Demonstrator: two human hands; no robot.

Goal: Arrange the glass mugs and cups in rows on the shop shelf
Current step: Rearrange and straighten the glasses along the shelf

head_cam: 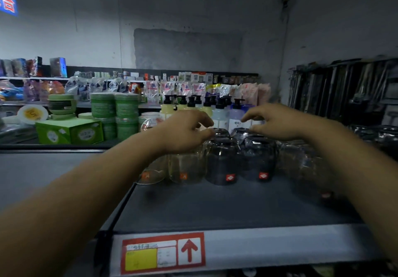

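Observation:
Upturned glass cups stand in rows at the back of a grey shop shelf (pixel 226 210). Two yellowish clear cups (pixel 186 169) are on the left, dark smoked cups (pixel 223 162) with red labels in the middle, and clear cups (pixel 299 160) on the right. My left hand (pixel 185 132) hovers over the yellowish cups, its loosely curled fingertips by the top of a rear dark cup (pixel 220 132). My right hand (pixel 273 121) hovers over another rear dark cup (pixel 242 133), fingers loosely bent and thumb near its top. Neither hand grips a cup.
Pump bottles (pixel 219 113) stand just behind the cups. Green boxes and stacked green tubs (pixel 116 113) fill the left of the shelf behind. Dark hanging goods (pixel 349 89) are on the right. A red price tag (pixel 162 253) sits on the shelf's front edge.

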